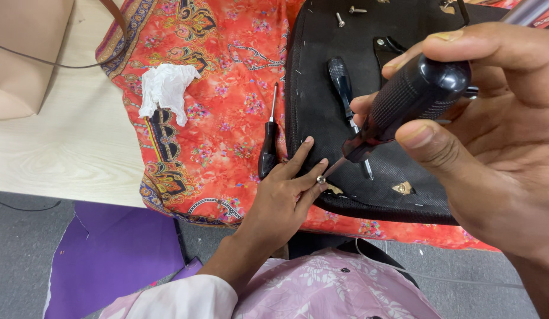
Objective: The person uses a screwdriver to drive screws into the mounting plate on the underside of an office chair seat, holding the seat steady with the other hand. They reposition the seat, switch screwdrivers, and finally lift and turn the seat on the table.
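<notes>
Right hand fingers grip screwdriver, tip on screw pinched between left hand fingertips on black seat pad

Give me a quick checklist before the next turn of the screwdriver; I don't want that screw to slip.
1. Tip on screw: ok, it meets the head.
2. Left hand steadying the screw: ok, fingers pinch it.
3. Right hand gripping the screwdriver: ok.
4. Black panel flat on the red cloth: ok.
5. Screw seated in a hole: cannot tell.
6. Spare screws within reach: ok.
</notes>
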